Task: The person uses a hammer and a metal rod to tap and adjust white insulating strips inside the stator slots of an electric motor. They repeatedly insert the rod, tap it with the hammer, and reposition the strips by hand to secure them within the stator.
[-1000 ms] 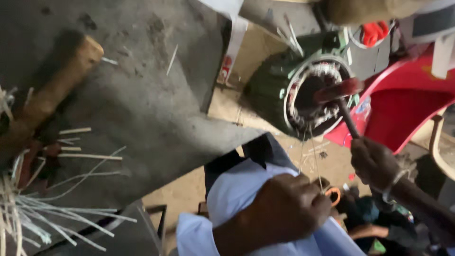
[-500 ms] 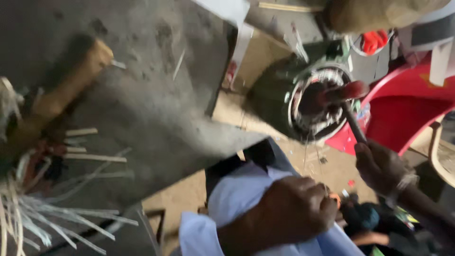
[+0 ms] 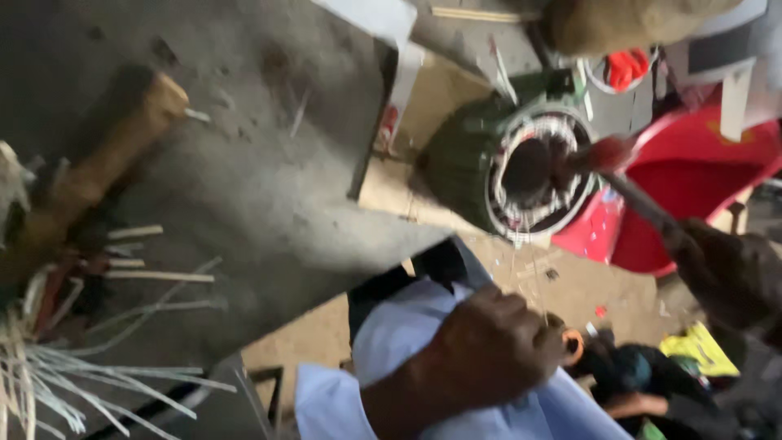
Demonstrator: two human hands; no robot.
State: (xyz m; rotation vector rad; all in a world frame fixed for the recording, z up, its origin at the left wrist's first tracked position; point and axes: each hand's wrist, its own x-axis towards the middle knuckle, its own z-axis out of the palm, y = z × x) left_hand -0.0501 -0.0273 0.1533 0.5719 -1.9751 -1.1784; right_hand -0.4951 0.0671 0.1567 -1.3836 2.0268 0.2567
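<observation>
Right hand [image 3: 725, 273], at right of frame, is gripping a red-handled tool [image 3: 631, 191] slanting up-left into the green motor stator [image 3: 521, 167]; left hand [image 3: 489, 350] is lying fisted below, farther off.

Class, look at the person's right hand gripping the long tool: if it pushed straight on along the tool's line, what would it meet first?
Probably the green motor housing. The right hand aims the tool up-left, and its red tip already sits at the round winding opening. Blur hides the depth.
</observation>
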